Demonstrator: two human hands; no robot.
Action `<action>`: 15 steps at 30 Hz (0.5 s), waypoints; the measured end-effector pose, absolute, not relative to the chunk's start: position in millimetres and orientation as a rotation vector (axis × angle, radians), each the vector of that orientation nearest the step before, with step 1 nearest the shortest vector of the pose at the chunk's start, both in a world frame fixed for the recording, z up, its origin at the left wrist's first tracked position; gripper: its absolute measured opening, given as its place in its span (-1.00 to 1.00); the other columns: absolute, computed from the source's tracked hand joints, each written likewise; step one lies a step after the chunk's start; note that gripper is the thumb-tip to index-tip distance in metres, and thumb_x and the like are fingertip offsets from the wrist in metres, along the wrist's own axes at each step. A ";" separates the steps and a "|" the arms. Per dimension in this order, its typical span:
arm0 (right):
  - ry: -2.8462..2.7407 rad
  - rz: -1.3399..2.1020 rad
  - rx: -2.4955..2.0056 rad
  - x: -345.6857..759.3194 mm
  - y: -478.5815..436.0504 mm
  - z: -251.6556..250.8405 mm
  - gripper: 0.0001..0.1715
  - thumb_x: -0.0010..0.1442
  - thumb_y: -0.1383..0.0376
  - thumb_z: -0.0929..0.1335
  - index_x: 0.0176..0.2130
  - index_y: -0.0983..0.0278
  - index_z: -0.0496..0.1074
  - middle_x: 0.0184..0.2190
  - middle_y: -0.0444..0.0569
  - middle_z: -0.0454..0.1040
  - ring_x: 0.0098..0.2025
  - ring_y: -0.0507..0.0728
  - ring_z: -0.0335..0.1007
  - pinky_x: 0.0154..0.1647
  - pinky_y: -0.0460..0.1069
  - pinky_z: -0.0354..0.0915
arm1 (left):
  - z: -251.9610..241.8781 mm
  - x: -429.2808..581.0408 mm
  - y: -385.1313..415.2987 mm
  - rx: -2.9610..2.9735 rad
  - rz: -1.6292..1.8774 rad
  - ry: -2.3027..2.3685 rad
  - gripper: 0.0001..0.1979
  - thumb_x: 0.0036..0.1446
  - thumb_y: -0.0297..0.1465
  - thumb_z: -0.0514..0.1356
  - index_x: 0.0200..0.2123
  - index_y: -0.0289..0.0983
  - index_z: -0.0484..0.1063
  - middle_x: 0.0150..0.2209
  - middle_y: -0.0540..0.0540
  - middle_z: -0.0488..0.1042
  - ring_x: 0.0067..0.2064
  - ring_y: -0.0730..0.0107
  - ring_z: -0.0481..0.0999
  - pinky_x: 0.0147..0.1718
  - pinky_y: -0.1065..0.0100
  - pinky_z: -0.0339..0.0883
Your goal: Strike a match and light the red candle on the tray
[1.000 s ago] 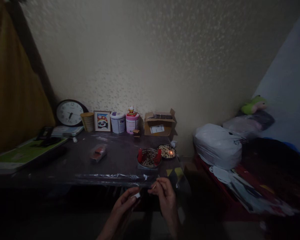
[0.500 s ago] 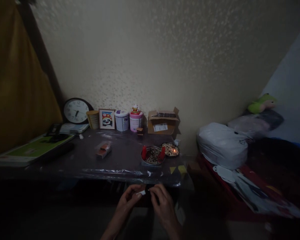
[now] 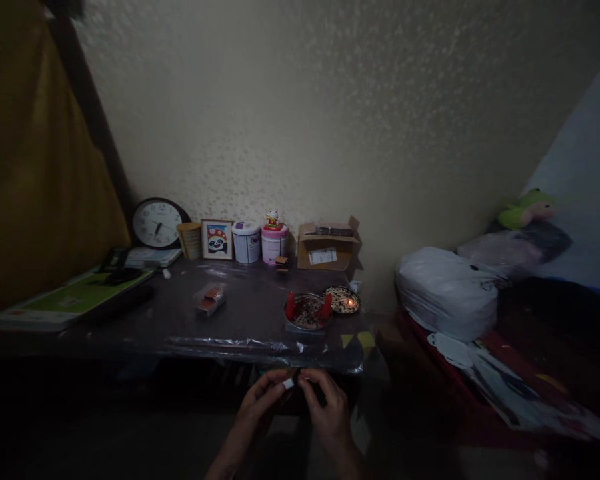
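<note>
My left hand (image 3: 261, 398) is closed around a small matchbox (image 3: 289, 383), whose white end shows past the thumb. Close beside it, my right hand (image 3: 325, 398) pinches a thin matchstick (image 3: 307, 379) between thumb and fingertips. Both hands are just in front of the table's near edge. Beyond them on the table, a round metal plate (image 3: 307, 327) bears two red candles, the left candle (image 3: 291, 305) and the right candle (image 3: 326, 308), with dark bits between them. Partly behind it, a second plate (image 3: 336, 311) is full of matchsticks, and a small flame (image 3: 349, 303) burns there.
On the plastic-covered table (image 3: 250, 300) lies a wrapped pack of small boxes (image 3: 211, 298). A clock (image 3: 158, 223), framed panda picture (image 3: 217, 240), tubs (image 3: 247, 243) and an open cardboard box (image 3: 326, 247) line the wall. A white bag (image 3: 445, 287) sits to the right.
My hands have shifted very slightly, and the matchbox's white end sits a little further right. The whole view has moved slightly. The flame still burns.
</note>
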State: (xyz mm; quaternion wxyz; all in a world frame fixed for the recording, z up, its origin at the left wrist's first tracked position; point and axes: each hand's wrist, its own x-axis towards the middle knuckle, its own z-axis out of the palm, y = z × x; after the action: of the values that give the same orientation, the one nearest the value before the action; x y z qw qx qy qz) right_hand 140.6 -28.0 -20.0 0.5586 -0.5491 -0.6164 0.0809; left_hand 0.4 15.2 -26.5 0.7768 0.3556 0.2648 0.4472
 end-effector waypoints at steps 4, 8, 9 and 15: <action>-1.393 0.171 -1.264 140.0 -25.7 -16.3 -0.84 0.18 0.32 0.25 -0.30 0.23 0.42 -0.36 -0.07 0.49 -0.29 0.06 0.42 -0.25 -0.09 0.34 | -29.4 0.3 16.0 0.689 0.998 0.542 -0.75 -0.20 -0.37 0.31 -0.35 -0.28 0.50 -0.28 -0.14 0.55 -0.17 0.23 0.47 -0.06 0.22 0.22; -1.418 0.101 -1.238 140.9 -26.0 -12.4 -0.80 0.19 0.35 0.23 -0.28 0.21 0.43 -0.34 -0.06 0.47 -0.26 0.06 0.41 -0.22 -0.09 0.34 | -30.9 0.6 13.9 0.708 1.003 0.524 -0.78 -0.17 -0.35 0.29 -0.36 -0.25 0.49 -0.30 -0.10 0.55 -0.17 0.25 0.46 -0.06 0.23 0.23; -1.433 0.092 -1.240 140.9 -26.4 -12.8 -0.80 0.19 0.36 0.23 -0.27 0.21 0.43 -0.33 -0.06 0.47 -0.26 0.06 0.41 -0.22 -0.09 0.34 | -31.1 1.0 13.4 0.713 1.003 0.520 -0.79 -0.17 -0.35 0.29 -0.36 -0.25 0.49 -0.31 -0.10 0.54 -0.18 0.26 0.46 -0.08 0.24 0.23; -1.457 0.059 -1.220 139.9 -27.8 -19.5 -0.88 0.17 0.36 0.27 -0.28 0.20 0.39 -0.36 -0.09 0.49 -0.28 0.06 0.43 -0.23 -0.08 0.35 | -32.3 3.0 14.2 0.713 1.015 0.552 -0.78 -0.19 -0.36 0.30 -0.38 -0.27 0.48 -0.37 -0.09 0.54 -0.26 0.29 0.48 -0.18 0.30 0.27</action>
State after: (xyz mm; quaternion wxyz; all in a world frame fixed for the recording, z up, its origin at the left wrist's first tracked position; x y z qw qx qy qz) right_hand 139.9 -27.8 -19.5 0.5813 -0.5221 -0.6237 0.0252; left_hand 3.0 14.2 -32.3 0.7784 0.3299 0.2553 0.4692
